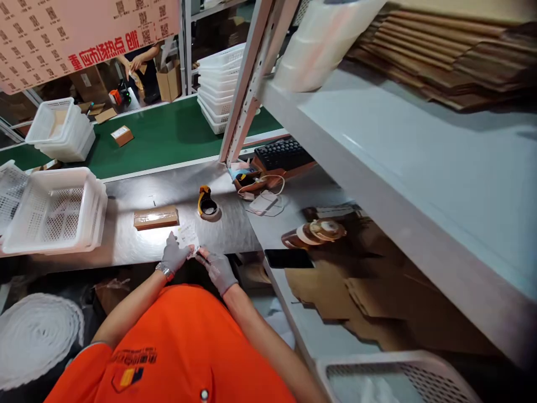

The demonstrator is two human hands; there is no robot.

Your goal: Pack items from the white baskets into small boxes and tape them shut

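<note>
Both my hands wear grey gloves and meet at a white printed label (187,235) near the front edge of the metal table. My left hand (174,254) pinches the label's lower left side. From the right, my right hand (218,268) grips its lower corner with thumb and fingers. Just beyond the label lies a small brown cardboard box (156,218), long and flat, with shiny clear tape along its top. A tape dispenser (206,204), yellow and black, stands to the right of the box.
White plastic baskets (94,224) are stacked at the left. Behind the table runs a green conveyor (159,134) carrying a small box (122,135). A slanted metal post (243,84) and a shelf edge (377,207) rise at the right. Across the conveyor, a person's hands (136,62) are visible.
</note>
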